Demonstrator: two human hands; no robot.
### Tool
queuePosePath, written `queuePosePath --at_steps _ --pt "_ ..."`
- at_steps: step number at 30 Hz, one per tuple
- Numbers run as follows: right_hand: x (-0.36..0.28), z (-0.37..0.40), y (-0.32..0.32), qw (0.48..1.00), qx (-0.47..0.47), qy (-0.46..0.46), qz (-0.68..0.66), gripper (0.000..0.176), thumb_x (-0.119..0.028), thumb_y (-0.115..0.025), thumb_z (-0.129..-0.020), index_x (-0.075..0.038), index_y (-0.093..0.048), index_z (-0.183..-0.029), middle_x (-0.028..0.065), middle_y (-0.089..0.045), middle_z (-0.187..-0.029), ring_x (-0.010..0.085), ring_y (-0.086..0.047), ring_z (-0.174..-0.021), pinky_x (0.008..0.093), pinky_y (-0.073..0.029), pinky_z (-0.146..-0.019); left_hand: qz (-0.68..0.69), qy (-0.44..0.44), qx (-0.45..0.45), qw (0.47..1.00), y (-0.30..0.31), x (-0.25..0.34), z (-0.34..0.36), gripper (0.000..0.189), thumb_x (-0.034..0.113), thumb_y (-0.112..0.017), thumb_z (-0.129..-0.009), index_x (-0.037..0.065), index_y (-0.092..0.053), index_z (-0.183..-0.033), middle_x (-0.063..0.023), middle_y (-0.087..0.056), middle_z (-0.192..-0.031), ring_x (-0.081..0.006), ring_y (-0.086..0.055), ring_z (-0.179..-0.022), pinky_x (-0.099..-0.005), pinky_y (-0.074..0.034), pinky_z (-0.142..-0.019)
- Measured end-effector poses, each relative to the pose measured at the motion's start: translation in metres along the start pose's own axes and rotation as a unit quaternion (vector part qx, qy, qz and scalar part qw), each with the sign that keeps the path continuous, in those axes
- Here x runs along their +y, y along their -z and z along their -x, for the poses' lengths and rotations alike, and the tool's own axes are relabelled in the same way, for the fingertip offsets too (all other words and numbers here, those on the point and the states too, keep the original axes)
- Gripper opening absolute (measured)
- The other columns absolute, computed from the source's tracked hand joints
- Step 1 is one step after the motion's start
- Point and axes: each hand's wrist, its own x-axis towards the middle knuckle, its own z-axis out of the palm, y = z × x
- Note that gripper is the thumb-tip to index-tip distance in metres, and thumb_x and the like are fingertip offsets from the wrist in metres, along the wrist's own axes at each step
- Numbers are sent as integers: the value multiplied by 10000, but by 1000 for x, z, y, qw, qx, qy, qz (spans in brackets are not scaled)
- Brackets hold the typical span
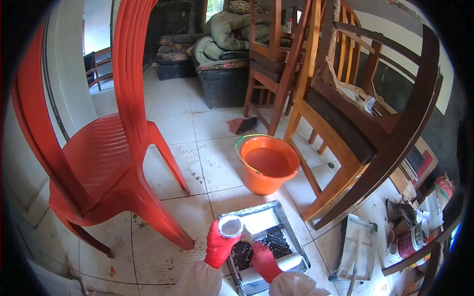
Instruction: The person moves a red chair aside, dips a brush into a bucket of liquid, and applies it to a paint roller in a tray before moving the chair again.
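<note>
My left hand (219,245), in a red glove, is wrapped round a small open can (230,225) with pale contents, held over the near left part of a paint tray (291,232). The tray has a white upper slope and a dark, ridged well smeared with white. My right hand (264,261), also red-gloved, is closed low over the well; I cannot tell what its fingers grip. A pale tip shows between it and the can. A white paint roller (289,261) lies across the tray's near end, partly behind my right hand and sleeve.
An orange bucket (266,182) of reddish liquid stands beyond the tray. A red plastic chair (98,143) is at left, stacked wooden chairs (340,128) at right. A second paint tray (365,237) and cans (412,241) lie at right. Rolled mattresses (222,34) are behind.
</note>
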Motion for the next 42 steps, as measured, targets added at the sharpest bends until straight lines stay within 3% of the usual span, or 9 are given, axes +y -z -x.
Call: queuePosePath --at_steps 9,13,17,23,27,32,37,41,42 --pt "79 -28 29 988 77 -125 43 154 3 -488 -772 -9 -527 -921 278 -585 -839 459 -579 -852 544 -451 -735 -29 -41 2 999 1 -2 2 563 89 -834 -661 34 -523 -1126 -78 -611 -1050 -183 -595 -974 -319 -483 -853" --pt "62 -40 15 982 81 -171 16 153 9 -483 -776 0 -542 -917 270 -600 -866 458 -584 -836 528 -465 -739 -46 -27 5 999 3 -1 2 561 95 -835 -661 34 -524 -1123 -82 -614 -1052 -187 -597 -974 -321 -483 -854" --pt "44 -35 -29 993 50 -106 30 182 11 -510 -776 -12 -533 -955 249 -597 -875 433 -590 -840 506 -476 -740 -61 -22 14 998 5 5 5 576 109 -841 -655 33 -523 -1129 -86 -614 -1059 -191 -597 -978 -329 -483 -859" --pt "2 -8 -14 997 26 64 -20 175 -12 -552 -767 -31 -533 -940 210 -588 -836 413 -595 -782 507 -485 -708 -60 -2 11 998 7 3 8 597 126 -850 -645 33 -522 -1135 -88 -618 -1062 -199 -601 -978 -336 -486 -856" --pt "-13 -1 34 997 -8 -73 -26 133 -60 -569 -807 -46 -549 -937 188 -631 -782 414 -618 -740 473 -502 -681 -52 -6 8 999 5 -8 8 601 128 -854 -639 42 -525 -1134 -83 -625 -1054 -200 -605 -974 -337 -488 -855" --pt "25 8 76 984 26 -141 -107 141 -43 -578 -834 1 -575 -968 177 -651 -759 266 -672 -689 347 -527 -643 -53 -17 -14 998 -2 -21 14 580 132 -848 -650 51 -532 -1130 -76 -631 -1047 -194 -605 -974 -333 -489 -855" --pt "-8 0 144 919 19 -276 -282 119 -2 -523 -883 77 -554 -967 142 -653 -806 189 -675 -736 279 -536 -644 -81 -8 -23 996 -12 -31 17 531 188 -836 -645 63 -572 -1089 -118 -644 -1038 -271 -620 -978 -369 -496 -836" --pt "-22 1 176 914 35 -264 -305 140 -9 -521 -885 87 -540 -985 170 -646 -838 212 -681 -751 296 -553 -696 -123 -14 -40 992 -20 -36 19 536 178 -826 -638 61 -568 -1094 -135 -637 -1055 -301 -607 -1007 -386 -488 -849" --pt "-28 0 182 913 54 -261 -309 132 -24 -511 -882 75 -561 -953 133 -660 -759 176 -682 -709 270 -531 -647 -133 -11 -52 990 -21 -34 19 554 184 -831 -640 62 -561 -1108 -134 -629 -1071 -297 -602 -1020 -385 -484 -860"
